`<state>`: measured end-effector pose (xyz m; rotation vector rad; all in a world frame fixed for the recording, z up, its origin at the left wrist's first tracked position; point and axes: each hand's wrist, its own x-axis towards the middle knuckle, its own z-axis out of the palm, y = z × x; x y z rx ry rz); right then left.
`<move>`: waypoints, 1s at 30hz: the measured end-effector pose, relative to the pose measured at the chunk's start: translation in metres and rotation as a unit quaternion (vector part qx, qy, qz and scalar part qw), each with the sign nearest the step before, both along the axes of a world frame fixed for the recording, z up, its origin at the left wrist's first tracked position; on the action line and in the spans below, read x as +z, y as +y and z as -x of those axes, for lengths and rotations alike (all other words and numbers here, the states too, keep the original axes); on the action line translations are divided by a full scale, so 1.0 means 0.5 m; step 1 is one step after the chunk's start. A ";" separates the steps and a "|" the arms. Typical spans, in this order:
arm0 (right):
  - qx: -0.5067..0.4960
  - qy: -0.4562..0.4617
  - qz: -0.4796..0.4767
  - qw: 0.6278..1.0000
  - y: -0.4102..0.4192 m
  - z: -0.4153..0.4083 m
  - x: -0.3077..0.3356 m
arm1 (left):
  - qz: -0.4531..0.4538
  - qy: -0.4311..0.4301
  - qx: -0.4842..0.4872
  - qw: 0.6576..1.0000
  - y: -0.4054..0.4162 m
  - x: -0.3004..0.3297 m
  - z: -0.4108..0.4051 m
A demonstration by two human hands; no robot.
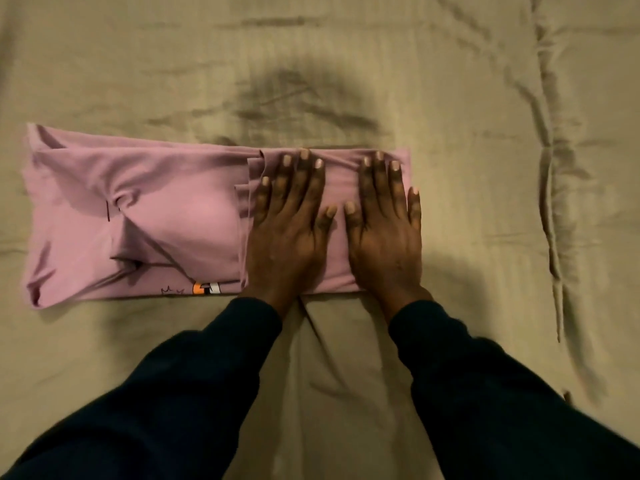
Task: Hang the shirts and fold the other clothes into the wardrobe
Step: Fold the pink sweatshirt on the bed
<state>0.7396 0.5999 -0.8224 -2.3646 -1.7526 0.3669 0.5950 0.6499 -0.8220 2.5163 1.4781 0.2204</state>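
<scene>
A pink garment (166, 216) lies folded into a long horizontal strip across the bed, with a small orange and white print at its near edge. Its right end is doubled back over itself. My left hand (289, 230) and my right hand (384, 230) lie flat side by side on that doubled end, palms down, fingers spread and pointing away from me. Neither hand grips the cloth; both press on top of it. Dark sleeves cover both forearms.
A wrinkled beige bedsheet (485, 168) covers the whole surface. A raised crease in the sheet (550, 202) runs top to bottom to the right of the garment. No wardrobe or hangers are in view.
</scene>
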 end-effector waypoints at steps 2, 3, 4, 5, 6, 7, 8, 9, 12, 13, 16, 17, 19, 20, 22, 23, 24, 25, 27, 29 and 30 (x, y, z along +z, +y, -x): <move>-0.001 0.005 -0.002 1.000 0.007 0.002 -0.002 | -0.005 0.003 -0.004 1.000 0.004 -0.001 -0.004; -0.004 0.027 -0.011 1.000 0.010 0.001 0.001 | -0.003 0.000 -0.002 1.000 0.005 0.000 -0.007; -0.014 0.066 -0.028 0.997 0.009 -0.004 0.009 | 0.003 -0.008 0.006 1.000 0.003 0.002 -0.010; -0.031 0.109 -0.060 0.992 0.007 -0.010 0.023 | 0.008 -0.025 0.016 1.000 0.004 0.011 -0.011; -0.057 0.138 -0.099 0.984 0.001 -0.017 0.037 | 0.020 -0.061 0.027 0.998 0.005 0.020 -0.009; -0.096 0.147 -0.135 0.975 -0.010 -0.025 0.051 | 0.037 -0.115 0.039 0.992 0.003 0.027 -0.006; -0.146 0.152 -0.153 0.965 -0.022 -0.030 0.065 | 0.051 -0.181 0.048 0.981 0.000 0.034 0.002; -0.202 0.177 -0.138 0.953 -0.033 -0.037 0.078 | 0.060 -0.247 0.053 0.966 -0.003 0.038 0.009; -0.268 0.312 0.000 0.911 -0.049 -0.049 0.101 | 0.137 -0.378 0.077 0.912 0.004 0.039 0.038; -0.255 0.347 0.018 0.902 -0.042 -0.044 0.117 | 0.178 -0.406 0.089 0.892 0.009 0.042 0.046; -0.226 0.432 0.009 0.873 0.001 0.013 0.182 | 0.303 -0.486 0.154 0.805 0.033 0.084 0.056; -0.211 0.454 0.004 0.866 0.014 0.043 0.198 | 0.337 -0.509 0.180 0.771 0.040 0.106 0.061; -0.185 0.484 -0.003 0.855 0.039 0.117 0.222 | 0.387 -0.515 0.222 0.732 0.059 0.155 0.081; -0.175 0.485 -0.008 0.857 0.051 0.157 0.233 | 0.416 -0.511 0.234 0.714 0.069 0.176 0.099; -0.160 0.497 -0.023 0.853 0.072 0.225 0.247 | 0.479 -0.517 0.233 0.671 0.082 0.206 0.139; -0.153 0.512 -0.025 0.845 0.082 0.257 0.254 | 0.496 -0.524 0.228 0.654 0.087 0.221 0.162; -0.145 0.531 -0.018 0.835 0.090 0.283 0.258 | 0.504 -0.527 0.228 0.646 0.091 0.231 0.184; -0.133 0.545 -0.004 0.828 0.097 0.309 0.258 | 0.509 -0.533 0.229 0.636 0.095 0.241 0.208; -0.094 0.551 0.034 0.828 0.104 0.348 0.258 | 0.489 -0.524 0.228 0.658 0.104 0.241 0.247; -0.053 0.542 0.074 0.835 0.108 0.379 0.255 | 0.459 -0.512 0.234 0.688 0.113 0.227 0.291; -0.043 0.543 0.086 0.834 0.111 0.391 0.252 | 0.451 -0.518 0.239 0.686 0.116 0.216 0.315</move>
